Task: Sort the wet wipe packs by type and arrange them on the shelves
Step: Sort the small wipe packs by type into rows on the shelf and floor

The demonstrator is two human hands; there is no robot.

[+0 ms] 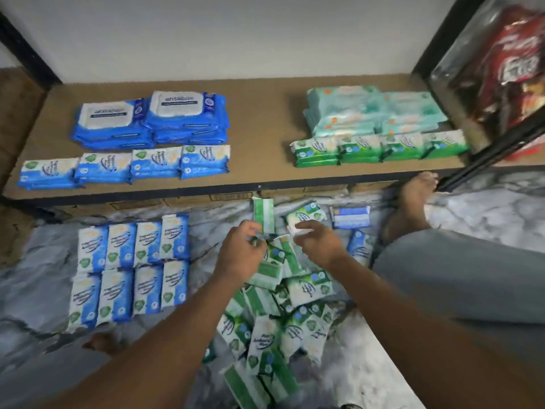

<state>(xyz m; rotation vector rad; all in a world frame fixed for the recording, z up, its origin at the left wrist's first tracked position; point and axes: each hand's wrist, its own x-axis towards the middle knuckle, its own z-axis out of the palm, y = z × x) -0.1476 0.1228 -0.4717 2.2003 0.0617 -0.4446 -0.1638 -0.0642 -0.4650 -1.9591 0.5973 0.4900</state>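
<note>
Wet wipe packs of the green type (295, 329) lie heaped on the floor (44, 276) before me. Blue packs (129, 267) sit in two neat rows to their left. On the shelf (259, 113) are blue stacks (124, 166) at left, and green stacks (377, 149) and pale teal packs (371, 110) at right. My left hand (240, 255) has its grip pinched on a green pack (272, 256) atop the heap. My right hand (318, 242) hovers just beside it, fingers curved. Whether its grip holds anything I cannot tell.

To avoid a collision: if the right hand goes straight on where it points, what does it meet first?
Probably the green pack gripped by the left hand; depth is unclear.
</note>
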